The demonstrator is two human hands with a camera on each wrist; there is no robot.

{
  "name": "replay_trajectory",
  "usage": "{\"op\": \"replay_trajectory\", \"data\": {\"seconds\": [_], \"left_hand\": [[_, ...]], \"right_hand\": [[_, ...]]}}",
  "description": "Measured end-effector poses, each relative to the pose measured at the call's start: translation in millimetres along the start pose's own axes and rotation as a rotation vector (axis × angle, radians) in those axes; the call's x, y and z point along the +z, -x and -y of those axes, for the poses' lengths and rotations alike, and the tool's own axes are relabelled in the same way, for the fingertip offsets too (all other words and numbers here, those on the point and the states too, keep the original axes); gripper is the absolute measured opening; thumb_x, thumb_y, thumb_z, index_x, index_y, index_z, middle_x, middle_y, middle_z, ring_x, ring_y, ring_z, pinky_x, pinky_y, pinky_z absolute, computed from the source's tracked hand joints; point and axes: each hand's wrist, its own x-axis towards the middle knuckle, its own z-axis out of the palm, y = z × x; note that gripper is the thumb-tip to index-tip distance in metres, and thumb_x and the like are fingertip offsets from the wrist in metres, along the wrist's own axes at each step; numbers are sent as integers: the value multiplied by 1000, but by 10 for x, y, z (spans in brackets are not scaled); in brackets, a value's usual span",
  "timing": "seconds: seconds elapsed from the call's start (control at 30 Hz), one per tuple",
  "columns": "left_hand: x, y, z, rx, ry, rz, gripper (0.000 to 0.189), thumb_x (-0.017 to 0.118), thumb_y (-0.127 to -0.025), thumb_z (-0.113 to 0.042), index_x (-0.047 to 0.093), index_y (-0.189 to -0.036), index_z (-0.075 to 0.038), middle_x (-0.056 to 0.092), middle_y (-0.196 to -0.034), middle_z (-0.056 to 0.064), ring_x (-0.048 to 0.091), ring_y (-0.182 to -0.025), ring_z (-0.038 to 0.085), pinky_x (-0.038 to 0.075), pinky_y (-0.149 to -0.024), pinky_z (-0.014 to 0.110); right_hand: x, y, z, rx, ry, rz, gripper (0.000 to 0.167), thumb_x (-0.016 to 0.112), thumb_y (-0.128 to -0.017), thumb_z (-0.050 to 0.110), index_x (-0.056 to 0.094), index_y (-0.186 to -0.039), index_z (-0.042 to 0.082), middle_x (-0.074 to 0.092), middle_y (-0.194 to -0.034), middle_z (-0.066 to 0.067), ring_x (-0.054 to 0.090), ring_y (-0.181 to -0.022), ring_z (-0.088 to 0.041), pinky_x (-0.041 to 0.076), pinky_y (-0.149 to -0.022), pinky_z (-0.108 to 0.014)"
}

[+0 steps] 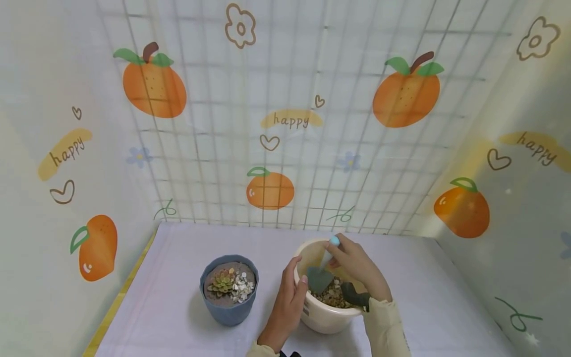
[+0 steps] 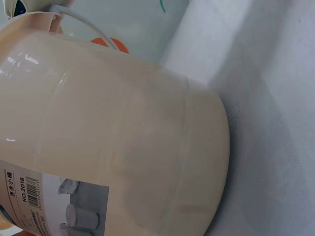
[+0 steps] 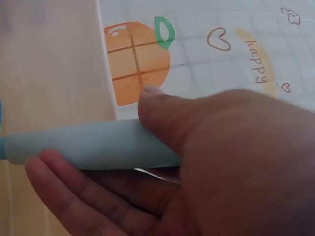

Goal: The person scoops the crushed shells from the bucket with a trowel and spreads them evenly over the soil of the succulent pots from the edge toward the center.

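Observation:
A cream plastic bucket (image 1: 327,320) stands on the table, with brownish gravel-like material (image 1: 335,293) in its bottom. My left hand (image 1: 287,302) holds the bucket's left side at the rim, fingers on the wall and thumb near the front. In my right hand (image 1: 354,258) is a small trowel, its pale blue handle (image 3: 93,145) gripped between thumb and fingers. The trowel's blue-green blade (image 1: 318,280) points down inside the bucket, near the left wall and the material. Whether the blade's tip is buried is hard to tell. In the left wrist view the bucket's wall (image 2: 123,118) fills most of the picture.
Left of the bucket stands a blue pot (image 1: 229,313) with a succulent (image 1: 221,282), white pebbles (image 1: 242,287) and greyish soil. A white cloth (image 1: 169,297) covers the table. Behind rises a wire grid (image 1: 214,148) behind a sheet printed with oranges.

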Motion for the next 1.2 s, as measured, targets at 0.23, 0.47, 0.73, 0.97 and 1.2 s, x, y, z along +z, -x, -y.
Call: {"op": "replay_trajectory", "data": {"seconds": [0.23,0.47,0.73,0.97,1.2], "left_hand": [[3,-3,16,0,6,1,53,38,-115,-36,23,-165,-27,21,-168,8,20,-154,25,24,-120,58],[0,-7,45,-2,16,4,53,37,-114,-40,23,-165,-29,21,-168,9,22,-153,27,26,-119,59],[-3,-1,45,19,10,5,53,37,-115,-38,23,-165,-28,22,-167,10,23,-153,27,27,-118,59],[-7,8,58,14,9,2,53,37,-115,-40,23,-165,-28,22,-167,8,23,-153,26,27,-118,59],[-9,15,31,5,15,2,53,39,-114,-38,24,-165,-29,23,-167,4,23,-152,21,27,-119,56]], "right_hand": [[16,16,-1,30,-23,49,34,53,-112,31,54,-109,-3,69,-94,-17,71,-80,-32,60,-80,-51],[33,3,3,25,-23,54,32,52,-112,28,54,-110,-4,69,-94,-17,71,-82,-38,60,-77,-50],[36,9,4,28,-54,48,33,54,-112,29,56,-114,-5,68,-94,-16,70,-81,-37,60,-76,-51],[39,6,-7,18,-41,15,33,55,-111,28,57,-114,-5,69,-91,-13,70,-77,-34,60,-72,-51],[14,-3,37,68,-29,-81,43,52,-112,38,57,-119,-5,68,-83,-14,69,-71,-30,61,-69,-49]]}}
